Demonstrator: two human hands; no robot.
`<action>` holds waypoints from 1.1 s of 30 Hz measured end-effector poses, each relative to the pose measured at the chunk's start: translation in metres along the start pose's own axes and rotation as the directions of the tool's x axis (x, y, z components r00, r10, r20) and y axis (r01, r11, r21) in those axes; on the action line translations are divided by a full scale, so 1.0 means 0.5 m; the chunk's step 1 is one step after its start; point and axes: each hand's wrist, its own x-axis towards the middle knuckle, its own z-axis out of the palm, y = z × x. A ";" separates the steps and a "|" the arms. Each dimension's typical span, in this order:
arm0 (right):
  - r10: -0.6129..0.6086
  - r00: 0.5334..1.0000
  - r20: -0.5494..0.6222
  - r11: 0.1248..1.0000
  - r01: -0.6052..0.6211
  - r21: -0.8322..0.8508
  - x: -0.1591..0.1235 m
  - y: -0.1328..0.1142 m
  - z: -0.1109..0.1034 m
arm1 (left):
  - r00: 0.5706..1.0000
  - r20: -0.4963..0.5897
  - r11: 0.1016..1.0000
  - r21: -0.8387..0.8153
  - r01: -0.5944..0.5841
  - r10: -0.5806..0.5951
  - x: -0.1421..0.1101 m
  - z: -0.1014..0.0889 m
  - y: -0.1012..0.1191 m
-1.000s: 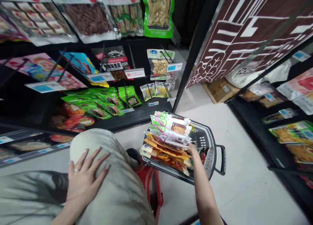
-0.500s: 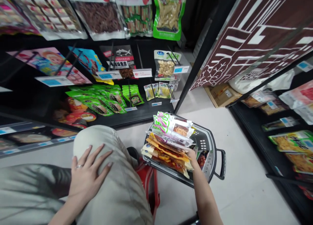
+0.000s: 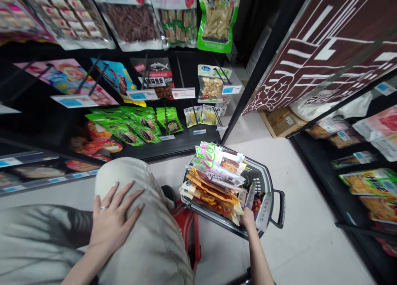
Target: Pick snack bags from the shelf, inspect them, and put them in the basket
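My left hand (image 3: 116, 212) lies flat on my raised knee, fingers spread, a ring on one finger. My right hand (image 3: 248, 218) is inside the black shopping basket (image 3: 269, 175), closed on a greyish snack packet (image 3: 249, 196) that stands almost edge-on; the fingertips are mostly hidden. Left of that packet, a row of upright snack bags (image 3: 214, 185) fills the basket: white-and-green ones at the back, orange and cream ones nearer me. More dark-red packaged food (image 3: 258, 202) lies in the basket's right part.
Shelves with hanging snack bags (image 3: 214, 84) and green packets (image 3: 133, 125) stand ahead. A red stool-like frame (image 3: 187, 225) is beside my leg. A cardboard box (image 3: 283, 123) sits behind the basket; another snack shelf (image 3: 313, 152) runs along the right.
My right hand has moved slightly down and toward me at the bags' right end. The greyish packet now shows above it. My left hand stays on the knee.
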 end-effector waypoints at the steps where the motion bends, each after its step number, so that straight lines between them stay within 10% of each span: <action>1: -0.009 1.000 -0.006 1.000 0.009 0.006 -0.013 -0.002 0.006 | 1.000 0.003 1.000 -0.001 0.002 -0.002 -0.001 -0.001 0.000; 6: -0.020 0.999 -0.039 1.000 0.021 0.021 -0.024 0.002 -0.024 | 1.000 0.000 1.000 -0.006 -0.002 0.002 -0.002 -0.001 -0.002; 15: 0.143 0.960 -0.243 0.990 -0.135 0.047 0.147 -0.015 -0.196 | 1.000 0.001 1.000 0.002 0.005 -0.005 0.001 -0.002 0.002; 27: 0.119 0.993 0.002 0.990 -0.119 0.070 0.005 -0.005 0.016 | 1.000 -0.018 1.000 0.010 -0.007 0.007 0.004 0.000 0.002; 33: 0.159 0.987 0.005 0.985 -0.159 0.068 0.020 -0.040 -0.004 | 1.000 0.001 1.000 -0.001 -0.015 0.015 -0.001 -0.004 0.003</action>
